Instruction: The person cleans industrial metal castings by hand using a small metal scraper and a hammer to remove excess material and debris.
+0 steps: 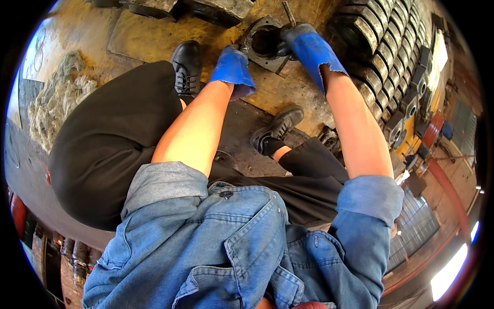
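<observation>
A dark, squarish metal block (270,63) with a large round hole stands on the floor between my feet. My left hand (231,61), in a blue glove with a dark grimy finger part, closes on the block's left edge. On the other side my right hand (304,43), gloved the same way, is curled against the right edge. A thin rod-like metal tool (289,14) sticks up from the right fist, its lower end hidden by the glove. Most fingertips are hidden behind the gloves and the block.
Similar metal blocks (378,62) are stacked in rows at the right. More dark blocks (218,11) lie at the far edge. A heap of tangled fibre waste (62,98) lies at the left. My black shoes (186,64) flank the work on the worn yellowish floor plates (149,38).
</observation>
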`<control>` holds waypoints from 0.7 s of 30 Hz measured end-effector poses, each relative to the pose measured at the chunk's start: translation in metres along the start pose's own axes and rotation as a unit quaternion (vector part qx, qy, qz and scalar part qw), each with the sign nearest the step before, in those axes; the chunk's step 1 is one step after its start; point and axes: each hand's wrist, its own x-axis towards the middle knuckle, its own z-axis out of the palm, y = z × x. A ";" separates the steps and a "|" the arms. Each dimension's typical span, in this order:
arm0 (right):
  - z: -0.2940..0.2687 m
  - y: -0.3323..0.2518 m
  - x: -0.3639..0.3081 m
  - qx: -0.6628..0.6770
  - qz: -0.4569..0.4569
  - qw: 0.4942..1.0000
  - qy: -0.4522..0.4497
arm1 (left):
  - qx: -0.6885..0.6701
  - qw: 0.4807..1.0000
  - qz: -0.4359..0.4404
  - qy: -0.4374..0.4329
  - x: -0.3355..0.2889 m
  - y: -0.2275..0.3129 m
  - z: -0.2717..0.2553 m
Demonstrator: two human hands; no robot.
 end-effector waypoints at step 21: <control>0.029 0.006 -0.057 -0.444 -0.247 0.861 0.032 | -0.683 0.700 -0.207 -0.008 -0.037 0.032 -0.051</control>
